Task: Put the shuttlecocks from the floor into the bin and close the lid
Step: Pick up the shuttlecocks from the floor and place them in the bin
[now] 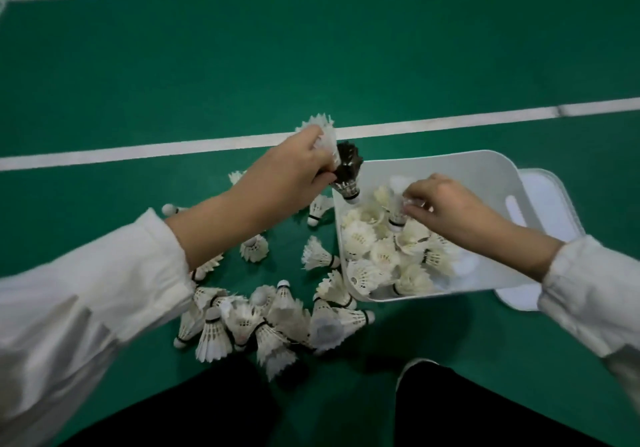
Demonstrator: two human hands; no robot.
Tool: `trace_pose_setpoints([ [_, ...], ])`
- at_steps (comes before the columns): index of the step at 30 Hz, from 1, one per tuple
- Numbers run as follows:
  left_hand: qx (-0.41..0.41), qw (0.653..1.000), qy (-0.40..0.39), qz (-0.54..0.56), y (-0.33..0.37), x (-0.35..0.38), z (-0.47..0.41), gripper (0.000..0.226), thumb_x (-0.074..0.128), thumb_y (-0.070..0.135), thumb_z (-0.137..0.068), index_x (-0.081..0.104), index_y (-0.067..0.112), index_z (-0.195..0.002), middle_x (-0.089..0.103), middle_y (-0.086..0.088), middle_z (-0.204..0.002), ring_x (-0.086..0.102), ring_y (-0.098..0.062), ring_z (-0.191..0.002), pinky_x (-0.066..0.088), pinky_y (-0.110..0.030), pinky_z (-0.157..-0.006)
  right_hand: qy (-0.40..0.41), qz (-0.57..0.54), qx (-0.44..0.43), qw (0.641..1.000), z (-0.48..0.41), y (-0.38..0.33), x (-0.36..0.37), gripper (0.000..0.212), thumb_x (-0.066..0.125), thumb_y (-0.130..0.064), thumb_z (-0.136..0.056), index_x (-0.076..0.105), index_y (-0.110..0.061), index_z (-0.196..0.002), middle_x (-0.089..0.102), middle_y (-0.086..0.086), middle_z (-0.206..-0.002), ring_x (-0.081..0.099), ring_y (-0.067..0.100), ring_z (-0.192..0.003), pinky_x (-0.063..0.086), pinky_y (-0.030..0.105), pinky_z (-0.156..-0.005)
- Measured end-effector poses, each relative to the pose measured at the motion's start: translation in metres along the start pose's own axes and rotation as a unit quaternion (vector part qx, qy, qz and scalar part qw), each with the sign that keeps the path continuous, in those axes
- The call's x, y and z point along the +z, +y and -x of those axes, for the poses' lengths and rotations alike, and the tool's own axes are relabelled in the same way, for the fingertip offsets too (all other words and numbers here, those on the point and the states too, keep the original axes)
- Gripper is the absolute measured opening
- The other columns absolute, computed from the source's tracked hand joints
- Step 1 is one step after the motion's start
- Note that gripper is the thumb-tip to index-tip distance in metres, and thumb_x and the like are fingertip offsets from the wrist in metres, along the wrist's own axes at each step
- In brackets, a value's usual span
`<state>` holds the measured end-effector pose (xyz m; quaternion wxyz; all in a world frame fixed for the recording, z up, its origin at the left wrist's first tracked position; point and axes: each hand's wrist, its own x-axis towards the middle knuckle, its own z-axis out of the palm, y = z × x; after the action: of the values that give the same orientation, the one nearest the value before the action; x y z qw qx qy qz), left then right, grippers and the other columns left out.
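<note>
A white plastic bin [460,166] stands open on the green floor at the right, holding several white shuttlecocks [384,256]. My left hand [294,166] hovers at the bin's near-left corner and grips a white shuttlecock [323,131] and a black shuttlecock [348,172] together. My right hand [440,200] is over the bin and pinches one white shuttlecock [396,211], cork end down. Several more white shuttlecocks [270,322] lie in a loose heap on the floor left of the bin.
The bin's white lid [550,200] lies on the floor partly under the bin's right side. White court lines [138,152] cross the green floor [311,58] behind. My dark trouser legs [485,408] and a shoe tip fill the bottom edge.
</note>
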<state>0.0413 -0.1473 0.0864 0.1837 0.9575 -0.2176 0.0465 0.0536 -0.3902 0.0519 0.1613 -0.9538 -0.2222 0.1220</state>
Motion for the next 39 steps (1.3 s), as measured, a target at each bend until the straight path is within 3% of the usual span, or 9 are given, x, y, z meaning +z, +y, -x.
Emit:
trace_pose_setpoints([
  [12,-0.025,0.997,-0.034,0.063,0.043,0.093,-0.042,0.016,0.058,0.021,-0.088,0.065,0.007,-0.09,0.041,0.002,-0.089,0.048,-0.018,-0.077,0.034,-0.027,-0.065,-0.135,-0.089,-0.035,0.986,0.016,0.021,0.075,0.022,0.057,-0.016,-0.09,0.069,-0.007,-0.106,0.065,0.007,-0.108,0.06,0.021,-0.099,0.037,0.019,-0.079],
  [15,-0.039,0.996,-0.026,0.078,0.041,0.105,-0.042,0.017,0.06,0.022,-0.087,0.066,0.007,-0.092,0.042,0.002,-0.089,0.047,-0.015,-0.079,0.038,-0.027,-0.068,-0.158,-0.086,-0.055,0.982,0.007,0.019,0.098,0.02,0.058,-0.015,-0.089,0.071,-0.009,-0.102,0.067,0.007,-0.107,0.059,0.024,-0.098,0.045,0.031,-0.086],
  [20,-0.047,0.994,-0.013,0.102,0.037,0.113,-0.04,0.015,0.061,0.021,-0.087,0.066,0.008,-0.093,0.043,0.003,-0.089,0.053,-0.017,-0.081,0.045,-0.031,-0.071,-0.248,-0.015,-0.079,0.965,-0.001,0.02,0.129,0.02,0.056,-0.011,-0.084,0.07,-0.012,-0.07,0.063,0.007,-0.076,0.055,0.028,-0.076,0.05,0.035,-0.077],
  [22,-0.043,0.993,-0.011,0.106,0.036,0.116,-0.036,0.014,0.061,0.02,-0.086,0.066,0.008,-0.093,0.043,0.004,-0.089,0.053,-0.016,-0.081,0.045,-0.031,-0.067,-0.276,0.003,-0.068,0.959,-0.004,0.021,0.135,0.04,0.057,-0.013,-0.084,0.045,-0.025,-0.048,0.042,-0.001,-0.053,0.043,0.026,-0.064,0.052,0.035,-0.078],
  [24,-0.032,0.995,-0.013,0.095,0.035,0.12,-0.032,0.014,0.062,0.02,-0.086,0.066,0.008,-0.092,0.041,0.004,-0.088,0.051,-0.015,-0.081,0.04,-0.028,-0.062,-0.313,-0.015,-0.038,0.949,-0.009,0.024,0.135,0.037,0.058,-0.015,-0.085,0.047,-0.034,-0.055,0.048,-0.003,-0.059,0.045,0.025,-0.069,0.051,0.033,-0.083],
  [26,-0.027,0.996,-0.019,0.081,0.033,0.122,-0.028,0.015,0.061,0.02,-0.086,0.067,0.008,-0.092,0.042,0.002,-0.087,0.05,-0.015,-0.082,0.036,-0.027,-0.06,-0.329,-0.052,-0.013,0.943,-0.011,0.023,0.124,0.017,0.059,-0.017,-0.087,0.066,-0.029,-0.096,0.064,0.005,-0.1,0.057,0.025,-0.095,0.044,0.029,-0.09],
  [28,-0.034,0.996,-0.021,0.074,0.03,0.122,-0.025,0.015,0.061,0.022,-0.086,0.067,0.009,-0.091,0.047,-0.001,-0.089,0.051,-0.017,-0.083,0.038,-0.029,-0.059,-0.294,-0.108,0.014,0.95,-0.009,0.029,0.105,0.028,0.062,-0.021,-0.087,0.064,-0.021,-0.114,0.061,-0.003,-0.119,0.056,0.014,-0.108,0.041,0.023,-0.093],
  [34,-0.072,0.994,-0.016,0.082,0.029,0.114,-0.026,0.017,0.059,0.026,-0.087,0.067,0.012,-0.094,0.052,-0.002,-0.095,0.052,-0.016,-0.085,0.047,-0.035,-0.065,0.03,-0.226,0.078,0.971,0.003,0.049,0.049,0.011,0.066,-0.019,-0.085,0.062,-0.021,-0.094,0.057,-0.004,-0.095,0.058,0.008,-0.08,0.044,0.017,-0.071],
  [39,-0.062,0.993,-0.032,0.091,0.044,0.116,-0.025,0.016,0.058,0.025,-0.087,0.065,0.013,-0.095,0.045,0.002,-0.088,0.044,-0.013,-0.077,0.04,-0.031,-0.061,0.029,-0.213,-0.007,0.977,0.0,0.03,0.055,0.032,0.065,-0.016,-0.084,0.05,-0.014,-0.113,0.039,-0.008,-0.108,0.056,0.013,-0.077,0.049,0.024,-0.07],
])
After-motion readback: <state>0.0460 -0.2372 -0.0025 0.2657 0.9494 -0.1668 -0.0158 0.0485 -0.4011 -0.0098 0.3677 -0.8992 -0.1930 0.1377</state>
